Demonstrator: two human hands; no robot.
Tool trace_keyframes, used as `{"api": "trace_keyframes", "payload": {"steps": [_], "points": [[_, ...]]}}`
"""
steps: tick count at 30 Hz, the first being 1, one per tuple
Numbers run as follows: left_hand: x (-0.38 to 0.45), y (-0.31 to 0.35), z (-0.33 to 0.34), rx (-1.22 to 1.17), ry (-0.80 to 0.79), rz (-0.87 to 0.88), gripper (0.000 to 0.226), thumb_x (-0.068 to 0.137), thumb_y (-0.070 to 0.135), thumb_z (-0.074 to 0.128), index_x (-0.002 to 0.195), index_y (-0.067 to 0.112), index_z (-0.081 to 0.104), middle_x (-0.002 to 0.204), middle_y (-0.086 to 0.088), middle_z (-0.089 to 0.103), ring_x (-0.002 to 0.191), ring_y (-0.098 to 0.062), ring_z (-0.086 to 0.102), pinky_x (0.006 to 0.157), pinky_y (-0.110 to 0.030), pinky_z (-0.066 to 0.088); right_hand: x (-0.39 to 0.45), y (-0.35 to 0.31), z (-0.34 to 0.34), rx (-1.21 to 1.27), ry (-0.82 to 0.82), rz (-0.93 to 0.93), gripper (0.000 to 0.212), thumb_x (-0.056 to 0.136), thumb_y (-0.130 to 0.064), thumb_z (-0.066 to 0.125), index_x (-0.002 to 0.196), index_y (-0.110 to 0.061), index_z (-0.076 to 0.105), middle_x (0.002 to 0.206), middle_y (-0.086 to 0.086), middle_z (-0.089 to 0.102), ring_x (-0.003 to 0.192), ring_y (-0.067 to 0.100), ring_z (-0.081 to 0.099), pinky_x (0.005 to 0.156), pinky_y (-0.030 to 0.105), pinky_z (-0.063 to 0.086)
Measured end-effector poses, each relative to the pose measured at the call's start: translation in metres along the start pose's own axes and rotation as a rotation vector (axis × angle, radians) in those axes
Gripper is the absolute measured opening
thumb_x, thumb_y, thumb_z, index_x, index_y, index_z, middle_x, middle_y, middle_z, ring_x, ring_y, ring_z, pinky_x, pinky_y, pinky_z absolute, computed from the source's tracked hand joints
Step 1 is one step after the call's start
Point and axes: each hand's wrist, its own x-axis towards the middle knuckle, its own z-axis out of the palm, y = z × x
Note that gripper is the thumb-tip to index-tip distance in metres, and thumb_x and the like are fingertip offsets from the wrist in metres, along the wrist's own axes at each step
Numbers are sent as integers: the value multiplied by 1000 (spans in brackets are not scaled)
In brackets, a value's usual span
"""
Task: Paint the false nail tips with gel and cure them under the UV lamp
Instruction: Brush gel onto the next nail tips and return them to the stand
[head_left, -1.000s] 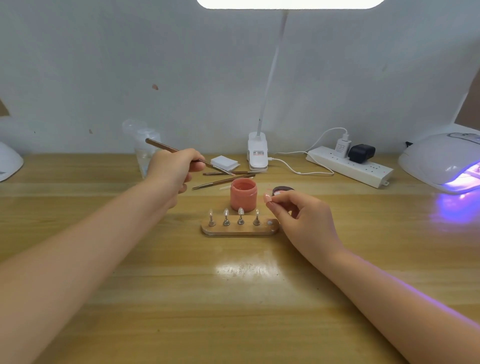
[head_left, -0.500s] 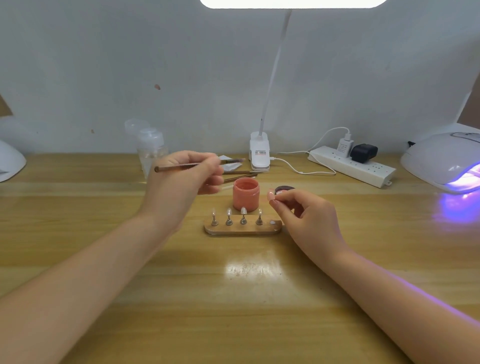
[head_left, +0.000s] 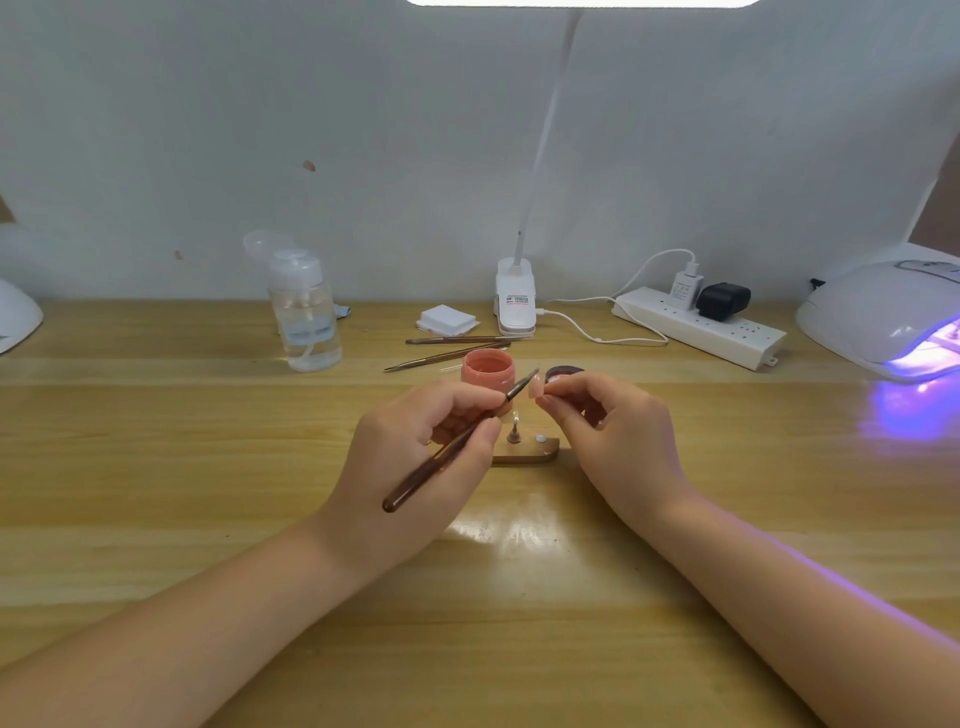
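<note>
My left hand (head_left: 415, 467) grips a brown gel brush (head_left: 457, 441) like a pen, its tip pointing up and right. The tip meets a small pink false nail tip (head_left: 535, 389) that my right hand (head_left: 618, 436) pinches between thumb and forefinger. Just behind them stands the open pink gel jar (head_left: 488, 366), with its dark lid (head_left: 563, 371) to the right. The wooden nail stand (head_left: 530, 449) lies below, mostly hidden by my left hand; one metal peg with a tip (head_left: 514, 431) shows. The white UV lamp (head_left: 883, 312) glows purple at the far right.
A clear pump bottle (head_left: 306, 312) stands back left. Two spare brushes (head_left: 452, 348), a stack of white pads (head_left: 447, 318), a desk lamp base (head_left: 515, 304) and a power strip (head_left: 696, 327) with cables line the back of the wooden table (head_left: 156, 467).
My left hand has turned the brush round and brought it down from the back left, so its tip now meets the nail tip. My right hand has stayed almost still.
</note>
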Motion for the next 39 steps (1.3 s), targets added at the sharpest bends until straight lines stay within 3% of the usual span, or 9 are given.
{"api": "trace_keyframes", "payload": {"steps": [6,10,15,22,27,31,35,39], "points": [[0,1,0,-5,-24,-20,14,84,11,65,95,15,71,83,14,68,76,0,64,66,-6,43,0,-1,-1,-15,3,-10,8,86,-19,73,94,-17,75,83,-15,69,75,0,60,65,7,39],[-2,0,-2,-43,-82,-6,10,83,6,62,87,10,70,73,8,65,70,-10,62,62,-12,44,1,-2,-1,-5,14,-7,9,86,-21,73,93,-16,75,83,-12,70,75,4,62,66,9,42],[-1,0,0,-34,-12,-18,16,86,11,64,100,15,70,88,18,67,80,1,64,70,-6,43,0,-1,-2,3,-8,-7,9,86,-21,72,94,-17,75,84,-13,70,77,6,63,67,10,43],[-2,-3,-3,-24,-69,3,11,85,17,63,89,12,72,76,9,67,73,-9,62,65,-12,44,0,0,-1,16,-6,1,8,87,-20,72,94,-18,75,83,-15,70,76,2,62,66,9,42],[-2,-1,0,-36,-22,-44,17,87,14,65,101,18,71,88,13,69,82,-6,65,69,-11,46,0,-2,-1,46,-8,-12,9,87,-21,72,95,-19,75,84,-15,70,77,7,64,66,15,47],[-4,-3,0,-64,-64,-72,13,85,18,65,94,23,72,77,14,67,71,-6,60,63,-15,45,0,-1,-1,58,-7,-9,9,87,-19,71,95,-19,75,84,-14,71,76,7,63,64,11,44],[-5,-1,-1,-94,-57,-71,14,85,29,60,93,24,70,79,11,67,68,-14,59,60,-30,48,0,0,0,75,0,0,7,87,-22,72,93,-21,75,83,-16,70,75,9,62,63,12,43],[-4,-1,1,-116,-11,-141,17,87,21,63,101,27,70,89,19,69,79,-9,64,67,-15,48,-1,0,0,93,-3,-4,7,87,-22,72,93,-22,75,84,-16,71,76,9,64,63,13,44]]}}
